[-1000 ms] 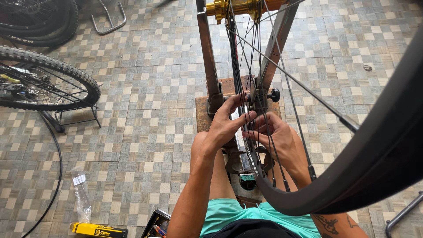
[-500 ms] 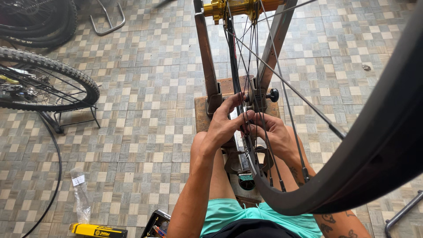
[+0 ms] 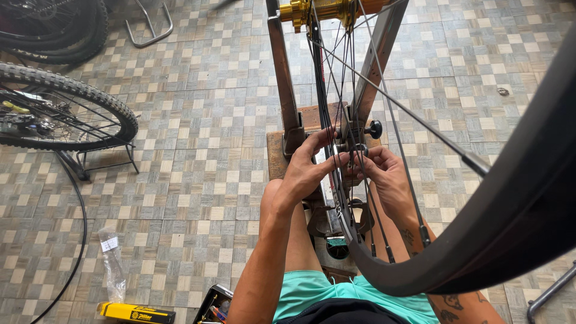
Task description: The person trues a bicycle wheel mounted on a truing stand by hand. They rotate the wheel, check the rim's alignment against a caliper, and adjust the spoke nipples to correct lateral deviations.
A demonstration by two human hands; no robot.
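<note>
Head view: looking down past the knees at a bicycle wheel (image 3: 480, 228) mounted upright in a truing stand (image 3: 282, 90) on a checkered tile floor (image 3: 198, 120).
Wheel: black rim curving across the lower right, thin black spokes (image 3: 384, 102) running up to a gold hub (image 3: 318, 9) at the top edge between the stand's two uprights.
Left hand (image 3: 303, 171): fingers curled, thumb and fingertips pinched at the rim's lowest stretch, near the stand's base.
Right hand (image 3: 384, 174): reaching through the spokes, fingers pinched together at the same spot beside a black knob (image 3: 375, 128); what small part they grip I cannot tell.
Handling: likely light for its size; rim stiff, spokes thin and springy, easily bent if pulled sideways. Best held by the rim, or turned from the rim edge, not by single spokes.
Stand base: wooden block (image 3: 276, 156) on the floor, touching the uprights.
Left edge of floor: knobby-tyred bike wheel (image 3: 66, 99) on a small rack.
Lower left corner: yellow box (image 3: 135, 313) and clear plastic bag (image 3: 111, 264), well apart from the hands.
</note>
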